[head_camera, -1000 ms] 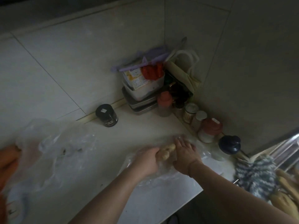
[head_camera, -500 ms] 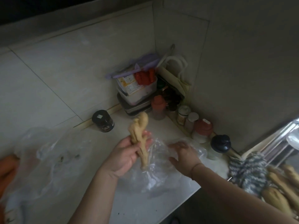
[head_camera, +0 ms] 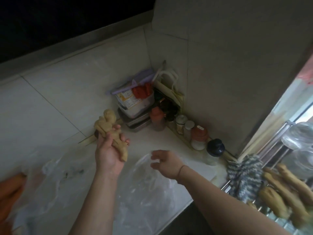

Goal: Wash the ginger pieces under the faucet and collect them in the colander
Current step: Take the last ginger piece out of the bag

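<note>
Ginger piece (head_camera: 111, 131): tan, knobby, branched, elongated; gripped in left hand (head_camera: 108, 152).

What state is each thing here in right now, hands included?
Left hand: closed around the ginger piece, palm up.
Ginger piece: held above the counter.
Right hand: open, empty, over the plastic bag.
Plastic bag: crumpled, lying on the counter.
Ginger on rack: lying at right.

Two plastic bags (head_camera: 149, 189); one ginger root (head_camera: 111, 133) (held); two hands (head_camera: 108, 155).
</note>
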